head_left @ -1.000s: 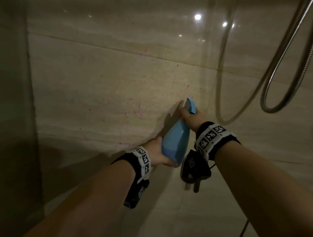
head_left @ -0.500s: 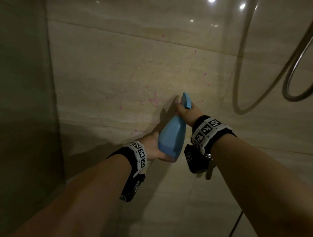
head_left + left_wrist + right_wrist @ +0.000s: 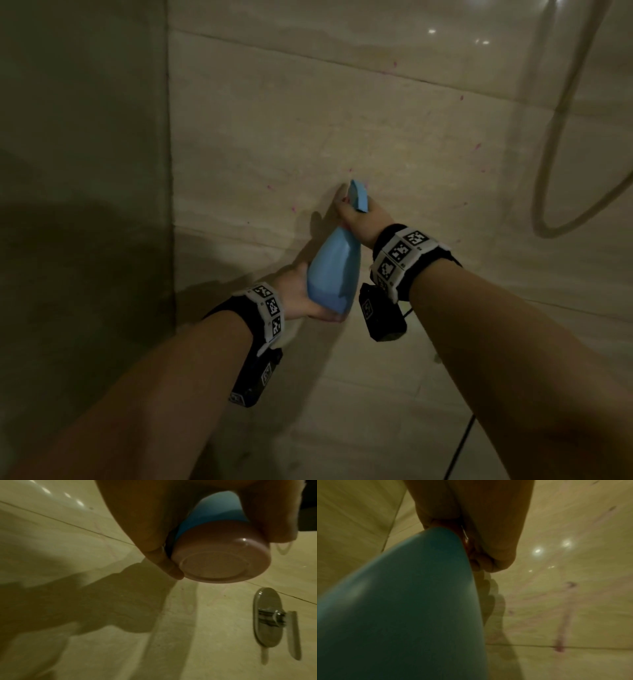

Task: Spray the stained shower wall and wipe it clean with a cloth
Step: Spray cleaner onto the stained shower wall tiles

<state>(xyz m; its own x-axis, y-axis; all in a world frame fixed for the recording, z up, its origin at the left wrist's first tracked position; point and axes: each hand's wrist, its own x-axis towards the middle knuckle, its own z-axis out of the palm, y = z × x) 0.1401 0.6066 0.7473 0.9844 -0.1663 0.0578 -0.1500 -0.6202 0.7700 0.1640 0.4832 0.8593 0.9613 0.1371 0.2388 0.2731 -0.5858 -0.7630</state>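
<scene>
Head view: tapered blue bottle [image 3: 334,274], left hand [image 3: 301,298] cupped under base, right hand [image 3: 359,222] clasped round neck, against glossy pink-flecked wall [image 3: 308,120].

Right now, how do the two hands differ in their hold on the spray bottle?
The left hand cups the bottle at its base, low down; the right hand grips the neck under the spray head, higher and nearer the wall. The left palm faces up; the right shows its back. Both hold the one bottle.

Beige stone-look tiles [image 3: 308,130] with dark grout lines cover the enclosure. A shaded side panel [image 3: 82,205] stands at 9 o'clock. A hose [image 3: 555,137] loops at 2 o'clock. Ceiling lights reflect at 1 o'clock. A chrome fitting [image 3: 267,616] mounts on tile.
</scene>
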